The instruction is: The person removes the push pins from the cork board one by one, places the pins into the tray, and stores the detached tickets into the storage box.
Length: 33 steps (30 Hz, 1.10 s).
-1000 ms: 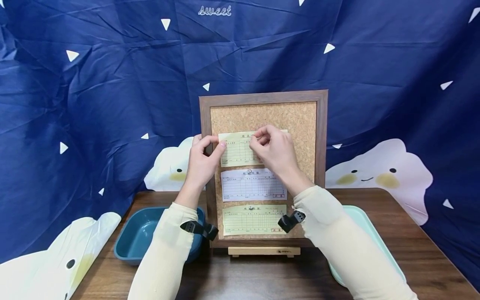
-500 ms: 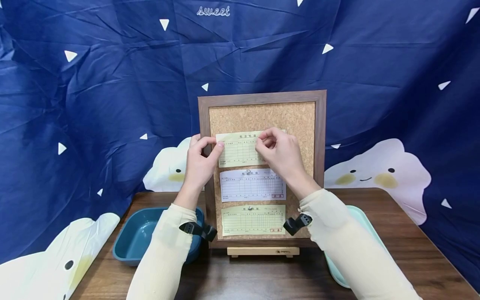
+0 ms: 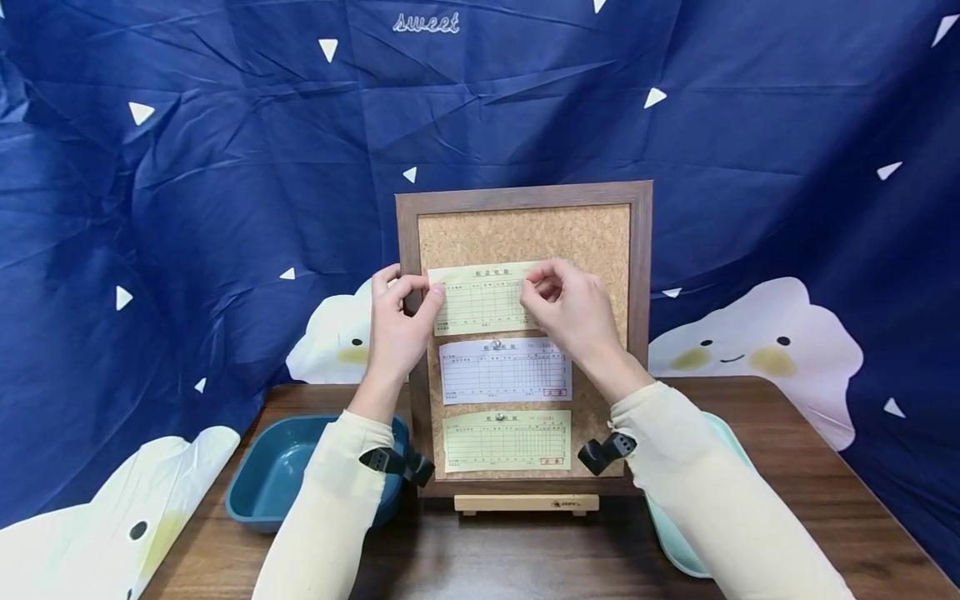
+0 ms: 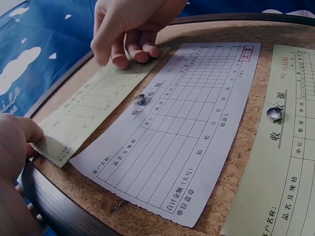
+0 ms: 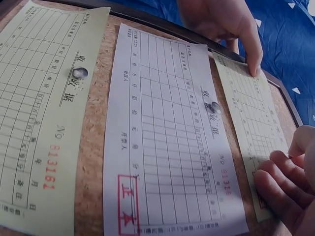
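Observation:
A yellow-green receipt slip (image 3: 480, 302) lies against the corkboard (image 3: 525, 235), above a white receipt (image 3: 504, 375) and another yellow-green receipt (image 3: 506, 446). My left hand (image 3: 399, 325) pinches the top slip's left edge, its thumb on the front. My right hand (image 3: 573, 312) is at that slip's right part, with thumb and forefinger pinched together and the other fingers curled. Between those fingertips a tiny thin tip, apparently of a pushpin (image 5: 289, 157), shows; its head is hidden. Silver pushpins hold the white receipt (image 4: 141, 100) and the bottom one (image 4: 274, 113).
The brown-framed board stands on a small wooden easel (image 3: 527, 502) on a dark wood table (image 3: 525, 558). A blue bin (image 3: 262, 492) is at the left and a mint tray (image 3: 678, 542) at the right, both partly behind the forearms. A blue cloth (image 3: 225, 208) hangs behind.
The top receipt has shifted slightly left with my left hand. My right hand has moved right across it, uncovering more of its printed grid. The lower receipts stay put on the board.

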{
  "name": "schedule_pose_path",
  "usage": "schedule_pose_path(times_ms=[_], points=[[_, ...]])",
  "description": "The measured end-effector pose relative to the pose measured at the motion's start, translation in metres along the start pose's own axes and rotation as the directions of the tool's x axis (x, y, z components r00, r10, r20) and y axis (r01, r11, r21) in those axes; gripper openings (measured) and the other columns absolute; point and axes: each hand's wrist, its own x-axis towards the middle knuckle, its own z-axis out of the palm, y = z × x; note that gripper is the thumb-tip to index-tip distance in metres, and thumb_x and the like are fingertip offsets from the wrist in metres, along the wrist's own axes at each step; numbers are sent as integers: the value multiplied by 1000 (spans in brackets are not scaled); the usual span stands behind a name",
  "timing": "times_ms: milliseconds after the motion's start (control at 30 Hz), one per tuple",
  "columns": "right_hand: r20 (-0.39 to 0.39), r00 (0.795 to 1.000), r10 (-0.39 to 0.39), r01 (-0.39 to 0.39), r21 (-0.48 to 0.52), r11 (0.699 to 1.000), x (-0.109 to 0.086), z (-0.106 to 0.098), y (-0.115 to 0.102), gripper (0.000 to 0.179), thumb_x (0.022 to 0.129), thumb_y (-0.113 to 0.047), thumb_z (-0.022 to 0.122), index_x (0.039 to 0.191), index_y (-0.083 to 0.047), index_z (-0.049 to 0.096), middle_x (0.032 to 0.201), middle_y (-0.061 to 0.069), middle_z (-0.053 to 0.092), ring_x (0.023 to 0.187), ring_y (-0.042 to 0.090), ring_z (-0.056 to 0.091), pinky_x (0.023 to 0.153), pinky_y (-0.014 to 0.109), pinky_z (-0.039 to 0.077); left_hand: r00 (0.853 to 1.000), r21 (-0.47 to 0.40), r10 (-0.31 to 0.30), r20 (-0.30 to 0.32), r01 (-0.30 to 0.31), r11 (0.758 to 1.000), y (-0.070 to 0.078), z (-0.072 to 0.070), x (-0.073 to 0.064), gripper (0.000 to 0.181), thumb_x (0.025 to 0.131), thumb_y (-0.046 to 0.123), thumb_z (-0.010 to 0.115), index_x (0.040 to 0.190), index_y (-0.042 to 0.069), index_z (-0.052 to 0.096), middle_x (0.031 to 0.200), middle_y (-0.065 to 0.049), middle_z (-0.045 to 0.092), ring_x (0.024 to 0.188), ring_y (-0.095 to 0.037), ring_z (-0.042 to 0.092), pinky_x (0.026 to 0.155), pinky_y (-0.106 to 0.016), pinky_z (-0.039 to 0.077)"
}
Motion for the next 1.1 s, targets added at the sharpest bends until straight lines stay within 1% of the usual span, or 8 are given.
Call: schedule_pose_path(times_ms=[167, 300, 433, 633, 733, 867, 967, 1100], points=[[-9, 1000, -17, 17, 5, 1000, -1, -4, 3, 10, 94, -8, 68, 99, -3, 75, 79, 10, 76, 68, 19, 65, 65, 12, 43, 1000, 5, 4, -26, -4, 1000, -2, 0, -1, 23, 101, 21, 72, 106, -1, 76, 159, -18, 34, 136, -35, 49, 102, -49, 52], [-21, 999, -26, 26, 4, 1000, -1, -7, 7, 11, 94, -8, 68, 100, -2, 75, 79, 11, 77, 70, 19, 66, 66, 10, 42, 998, 21, 42, -54, -41, 999, -5, 1, -2, 22, 101, 19, 71, 105, -2, 75, 154, -17, 32, 133, -33, 46, 97, -41, 47], [-37, 999, -22, 23, 14, 1000, -1, -10, 11, 10, 94, -7, 69, 99, -2, 75, 79, 11, 77, 68, 18, 65, 65, 8, 42, 995, 24, 77, -71, -75, 997, -6, 1, -2, 21, 100, 17, 72, 104, -4, 74, 150, -17, 33, 127, -32, 43, 91, -37, 43], [-27, 999, -24, 24, 20, 999, -2, -14, 14, 9, 94, -5, 67, 97, -2, 75, 78, 12, 77, 66, 19, 65, 63, 8, 43, 992, 38, 91, -92, -88, 995, -6, 0, -1, 22, 99, 18, 72, 102, -3, 74, 143, -15, 36, 115, -21, 43, 80, -32, 42], [-24, 999, -27, 27, 15, 1000, -3, -16, 15, 9, 94, -5, 67, 97, -3, 75, 79, 12, 77, 69, 21, 67, 65, 9, 43, 991, 45, 88, -99, -84, 995, -6, -2, -1, 21, 99, 19, 72, 101, -2, 74, 137, -11, 38, 113, -17, 40, 81, -30, 38], [-20, 999, -32, 32, 15, 999, -4, -18, 16, 10, 95, -6, 66, 96, -4, 75, 79, 11, 78, 69, 21, 67, 66, 10, 43, 990, 51, 91, -104, -86, 995, -7, -4, -1, 19, 99, 17, 73, 99, -1, 74, 127, -5, 39, 105, -15, 40, 77, -26, 34], [-18, 999, -27, 27, 9, 1000, -5, -20, 17, 9, 96, -6, 66, 96, -4, 75, 79, 10, 77, 69, 18, 67, 66, 11, 44, 990, 49, 98, -100, -93, 994, -7, -5, -1, 18, 99, 15, 73, 98, -2, 74, 121, 1, 38, 96, -12, 42, 70, -21, 35], [-17, 999, -28, 28, -6, 1000, -6, -23, 19, 6, 96, -7, 68, 96, -4, 74, 79, 10, 77, 69, 16, 66, 66, 12, 45, 990, 39, 100, -96, -97, 995, -7, -7, 0, 16, 98, 12, 73, 98, -4, 74, 114, 5, 38, 93, -11, 43, 68, -19, 37]])
